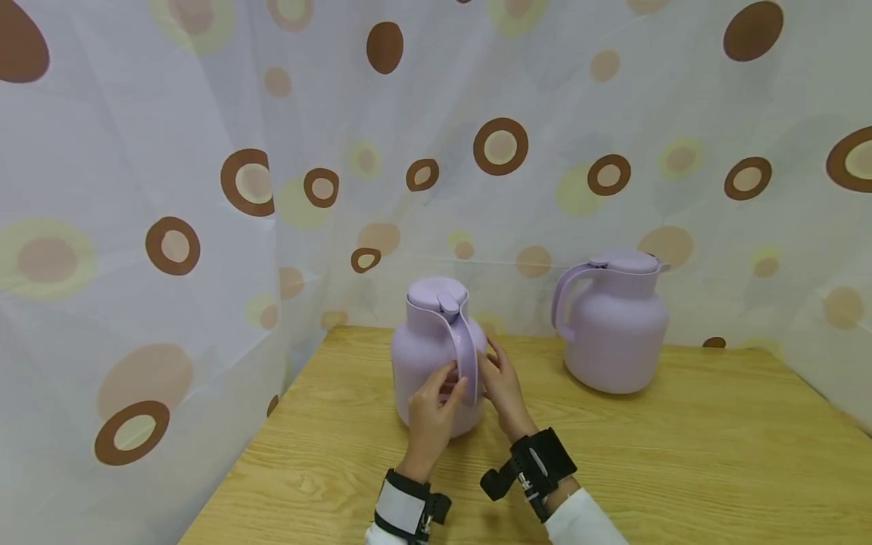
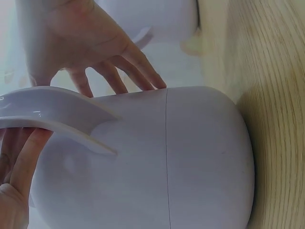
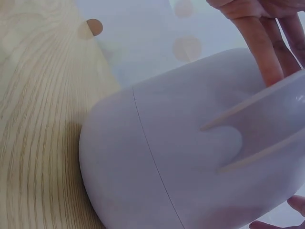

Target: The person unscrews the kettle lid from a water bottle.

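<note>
Table (image 1: 736, 462): one, wooden-looking, yellow-brown, its grain showing as fine lines. Upon it stood two matching pale lilac jugs, both upright. Item one, the front jug (image 1: 424, 352), stood toward the left side, with its lid (image 1: 432, 291) in place, its handle (image 1: 466, 356) turned to the near edge, and a thin seam running round the body. Item two, the rear jug (image 1: 616, 329), stood slightly farther back and to the right, apart from the first, its handle to the left and its spout to the right

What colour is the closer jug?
The closer jug is pale purple, and the head view shows it best.
</note>
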{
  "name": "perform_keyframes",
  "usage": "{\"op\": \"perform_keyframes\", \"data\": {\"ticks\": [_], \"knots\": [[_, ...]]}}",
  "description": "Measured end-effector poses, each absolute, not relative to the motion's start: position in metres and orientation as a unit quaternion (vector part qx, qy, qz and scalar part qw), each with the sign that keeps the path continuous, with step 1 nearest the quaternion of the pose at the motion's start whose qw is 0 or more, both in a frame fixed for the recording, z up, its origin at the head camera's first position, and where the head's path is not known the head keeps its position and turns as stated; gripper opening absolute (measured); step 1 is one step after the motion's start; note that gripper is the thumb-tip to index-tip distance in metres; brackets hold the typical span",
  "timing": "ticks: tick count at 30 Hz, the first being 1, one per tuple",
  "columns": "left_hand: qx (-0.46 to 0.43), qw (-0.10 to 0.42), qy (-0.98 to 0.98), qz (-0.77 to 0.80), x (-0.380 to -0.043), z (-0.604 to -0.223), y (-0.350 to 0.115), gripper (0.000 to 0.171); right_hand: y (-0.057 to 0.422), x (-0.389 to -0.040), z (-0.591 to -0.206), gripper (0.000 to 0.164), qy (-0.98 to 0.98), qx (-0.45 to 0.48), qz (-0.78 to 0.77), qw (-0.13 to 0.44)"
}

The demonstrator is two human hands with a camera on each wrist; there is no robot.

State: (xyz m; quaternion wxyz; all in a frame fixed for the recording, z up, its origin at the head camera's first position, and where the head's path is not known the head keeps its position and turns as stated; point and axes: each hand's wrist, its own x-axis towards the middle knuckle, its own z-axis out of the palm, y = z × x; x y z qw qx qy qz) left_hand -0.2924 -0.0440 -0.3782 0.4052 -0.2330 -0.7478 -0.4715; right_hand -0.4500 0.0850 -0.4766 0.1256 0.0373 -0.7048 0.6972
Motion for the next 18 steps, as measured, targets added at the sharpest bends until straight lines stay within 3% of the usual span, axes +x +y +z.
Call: {"op": "perform_keyframes", "data": {"ticks": [5, 10, 18], "knots": [[-0.25, 0.395, -0.746, -0.473, -0.29, -0.38, -0.045, 0.026, 0.095, -0.448, -0.479, 0.051, -0.715, 0.035, 0.688, 0.124], [-0.263, 0.377, -0.743, -0.487, -0.286, -0.381, -0.045, 0.026, 0.109, -0.44, -0.475, 0.053, -0.726, 0.038, 0.683, 0.075], [-0.275, 0.347, -0.743, -0.503, -0.278, -0.377, -0.042, 0.026, 0.122, -0.37, -0.409, 0.06, -0.728, 0.161, 0.666, 0.026]]}}
